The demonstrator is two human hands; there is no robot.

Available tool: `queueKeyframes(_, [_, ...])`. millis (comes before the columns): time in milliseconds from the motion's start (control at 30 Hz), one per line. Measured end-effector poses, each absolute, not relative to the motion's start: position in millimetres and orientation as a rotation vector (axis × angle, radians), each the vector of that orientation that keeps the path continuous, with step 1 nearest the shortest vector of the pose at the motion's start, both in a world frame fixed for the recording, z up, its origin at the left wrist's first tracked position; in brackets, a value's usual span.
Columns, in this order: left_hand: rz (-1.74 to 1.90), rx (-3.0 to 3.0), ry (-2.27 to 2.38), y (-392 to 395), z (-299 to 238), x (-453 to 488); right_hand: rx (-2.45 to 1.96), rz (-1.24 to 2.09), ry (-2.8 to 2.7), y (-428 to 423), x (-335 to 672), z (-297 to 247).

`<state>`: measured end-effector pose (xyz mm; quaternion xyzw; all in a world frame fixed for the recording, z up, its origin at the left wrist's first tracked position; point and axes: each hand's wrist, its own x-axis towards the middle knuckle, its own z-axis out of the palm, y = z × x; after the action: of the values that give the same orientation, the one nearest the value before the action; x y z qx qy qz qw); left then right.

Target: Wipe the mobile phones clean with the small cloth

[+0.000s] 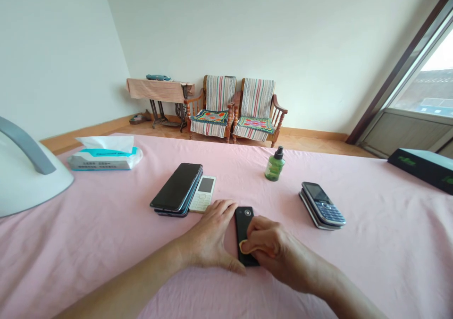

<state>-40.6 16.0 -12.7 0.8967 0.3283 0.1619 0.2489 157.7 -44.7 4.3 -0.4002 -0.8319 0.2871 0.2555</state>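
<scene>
A: What's in hand?

B: Wiping, by the look of it. The right hand [271, 243] pinches a small yellowish cloth [243, 247] against the back of the black phone [242, 228], which lies flat on the table [368, 267], well short of the far edge.

A: And the left hand [207, 234]?

B: Spread wide, fingers by the phone's top left corner, thumb at its bottom edge — a brace, I'd judge, though I can't tell how hard it presses.

A: What does the next stroke call for?

B: Light, flat pressure, I'd say, working round the camera ring, with the left fingers kept clear of the cloth.

A: Any room?

B: Tight on the left: the white phone [205, 191] sits just beyond the left fingers, beside a stack of phones [179, 187]. Better toward the table's right side — bare cover up to the 2nd stack [322, 205]. The green bottle [274, 167] stands upright nearer the far edge. The near edge is out of view, so I can't judge room there.
</scene>
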Motion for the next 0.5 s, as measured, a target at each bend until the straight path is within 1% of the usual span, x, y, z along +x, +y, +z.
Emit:
queueKeyframes(133, [0.409,2.431,0.927,16.1,-13.3,-40.0,-1.064,0.952,-2.288,-51.1,167.7,16.2])
queueKeyframes(333, [0.486,2.453,0.898,18.9,-18.1,-37.9,-1.013,0.87,-2.319,-52.1,158.3,15.5])
queueKeyframes(500, [0.476,2.457,0.903,19.1,-18.5,-38.4,-1.036,0.931,-2.322,-55.5,166.2,14.6])
